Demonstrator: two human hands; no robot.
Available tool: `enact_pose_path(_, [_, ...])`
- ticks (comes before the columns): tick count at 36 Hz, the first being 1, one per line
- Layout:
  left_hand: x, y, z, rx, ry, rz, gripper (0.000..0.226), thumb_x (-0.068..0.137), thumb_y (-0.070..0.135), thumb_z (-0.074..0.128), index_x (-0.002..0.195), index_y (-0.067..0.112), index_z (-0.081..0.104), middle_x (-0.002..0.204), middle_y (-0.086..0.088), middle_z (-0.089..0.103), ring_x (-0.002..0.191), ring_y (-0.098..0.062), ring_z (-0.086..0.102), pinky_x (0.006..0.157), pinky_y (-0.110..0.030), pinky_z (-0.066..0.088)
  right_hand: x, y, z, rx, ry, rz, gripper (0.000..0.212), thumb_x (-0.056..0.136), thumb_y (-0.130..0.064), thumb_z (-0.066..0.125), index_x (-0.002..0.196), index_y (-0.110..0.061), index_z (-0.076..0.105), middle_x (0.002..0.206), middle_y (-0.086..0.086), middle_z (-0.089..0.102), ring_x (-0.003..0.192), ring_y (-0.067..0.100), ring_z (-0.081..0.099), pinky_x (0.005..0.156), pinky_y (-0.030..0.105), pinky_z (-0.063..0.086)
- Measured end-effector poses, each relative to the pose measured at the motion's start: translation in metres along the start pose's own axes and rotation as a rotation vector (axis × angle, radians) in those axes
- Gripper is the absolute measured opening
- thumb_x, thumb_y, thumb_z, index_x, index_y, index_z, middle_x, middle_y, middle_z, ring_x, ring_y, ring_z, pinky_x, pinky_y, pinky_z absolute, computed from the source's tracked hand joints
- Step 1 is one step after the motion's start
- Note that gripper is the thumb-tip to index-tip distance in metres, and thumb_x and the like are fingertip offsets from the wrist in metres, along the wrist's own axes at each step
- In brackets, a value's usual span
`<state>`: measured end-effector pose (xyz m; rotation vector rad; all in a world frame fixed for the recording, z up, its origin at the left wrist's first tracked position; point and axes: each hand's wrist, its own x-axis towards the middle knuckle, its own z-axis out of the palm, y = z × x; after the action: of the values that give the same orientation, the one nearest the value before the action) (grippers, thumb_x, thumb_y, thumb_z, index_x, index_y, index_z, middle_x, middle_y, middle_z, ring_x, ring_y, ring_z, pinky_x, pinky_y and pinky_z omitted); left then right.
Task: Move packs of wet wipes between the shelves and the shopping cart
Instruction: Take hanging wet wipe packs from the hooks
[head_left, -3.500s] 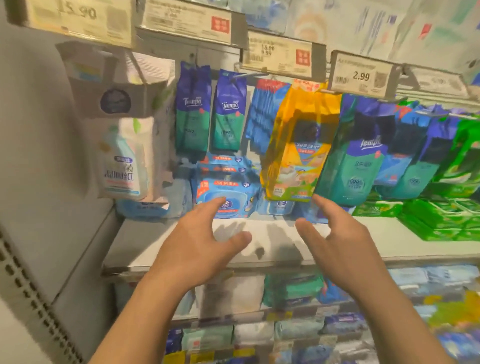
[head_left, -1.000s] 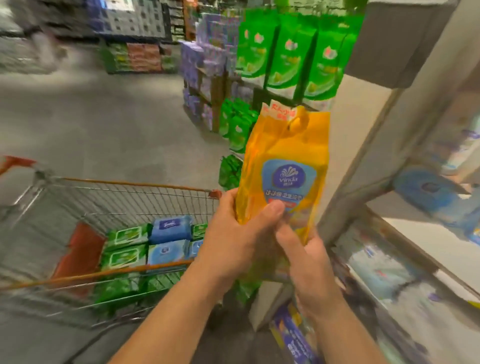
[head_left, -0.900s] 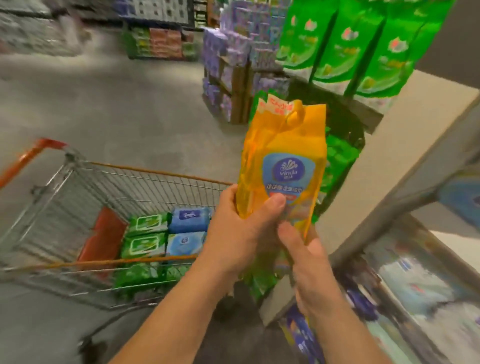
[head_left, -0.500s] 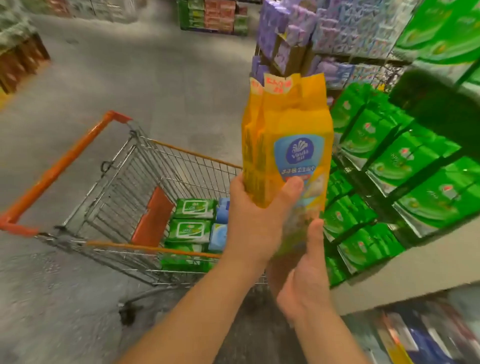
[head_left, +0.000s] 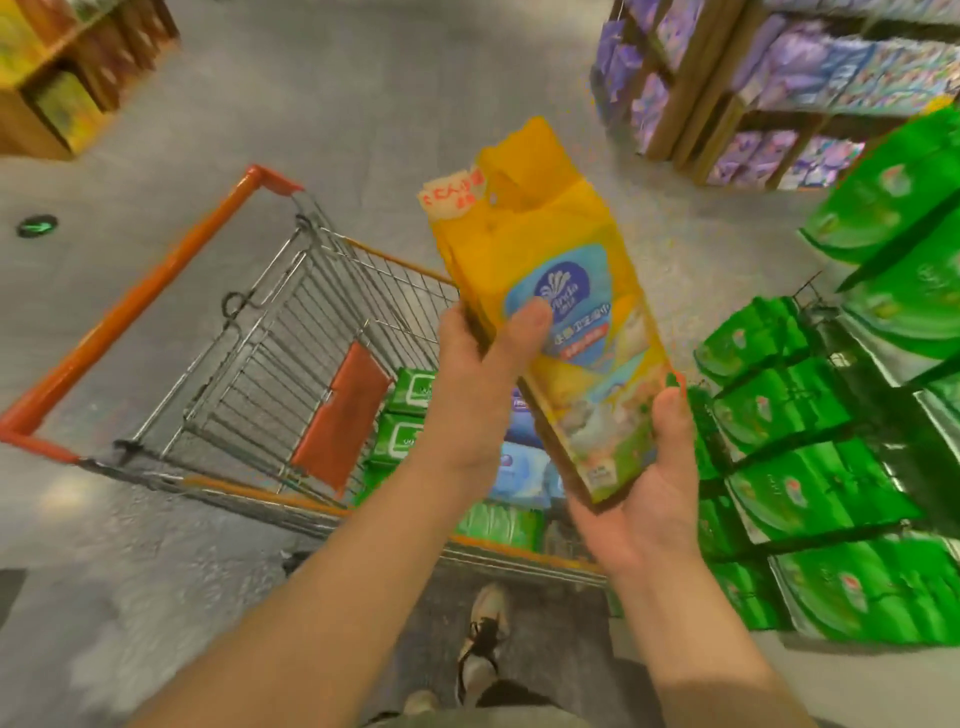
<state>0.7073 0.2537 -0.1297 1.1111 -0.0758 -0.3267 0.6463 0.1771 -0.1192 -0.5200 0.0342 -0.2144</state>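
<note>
A tall yellow pack of wet wipes (head_left: 556, 270) with a blue label is held tilted above the wire shopping cart (head_left: 270, 332). My left hand (head_left: 478, 379) grips its left edge, thumb across the label. Under the pack's lower end, my right hand (head_left: 649, 483) cups it, fingers curled round the right edge. Green packs (head_left: 410, 415) and blue packs (head_left: 519, 467) of wipes lie in the cart's basket, partly hidden by my arms.
The cart has an orange handle (head_left: 119, 317) and an orange seat flap (head_left: 337, 415). Green packs (head_left: 810, 483) fill a display at the right. Purple packs (head_left: 795, 67) stand on wooden shelving at the back right. Grey floor lies to the left; my shoe (head_left: 483, 634) shows below.
I have turned from the shelf to the cart with the yellow pack in both hands. In the last half second the pack has tilted over the cart, and my right hand has slid under its base.
</note>
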Motion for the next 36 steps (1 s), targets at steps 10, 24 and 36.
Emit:
enact_pose_path(10, [0.075,-0.05,-0.086,0.185,0.113,-0.345,0.034,0.082,0.052,0.069,0.102,0.025,0.074,0.108,-0.007,0.072,0.096,-0.024,0.066,0.085,-0.041,0.05,0.029,-0.001,-0.166,-0.407,0.613,0.39,0.109,0.039,-0.057,0.099,0.131,-0.011,0.061,0.125,0.013,0.071,0.109,0.032,0.071,0.069,0.039,0.061])
enact_pose_path(24, [0.083,-0.136,-0.198,0.47,0.104,-0.901,0.069,0.056,0.049,0.092,0.114,0.016,0.073,0.111,-0.007,0.076,0.105,-0.028,0.072,0.099,-0.049,0.052,0.051,0.081,-0.247,-0.721,0.579,0.777,0.026,0.086,-0.027,0.076,0.107,-0.012,0.075,0.1,0.005,0.079,0.085,0.016,0.076,0.071,0.029,0.06])
enact_pose_path(36, [0.125,-0.208,-0.297,0.73,0.07,-1.142,0.019,0.087,0.013,0.076,0.104,0.005,0.071,0.098,-0.009,0.078,0.088,-0.022,0.075,0.086,-0.042,0.061,0.075,0.198,-0.314,-0.677,0.54,1.041,0.064,0.061,-0.036,0.089,0.116,-0.01,0.072,0.112,0.007,0.077,0.108,0.025,0.072,0.104,0.052,0.052])
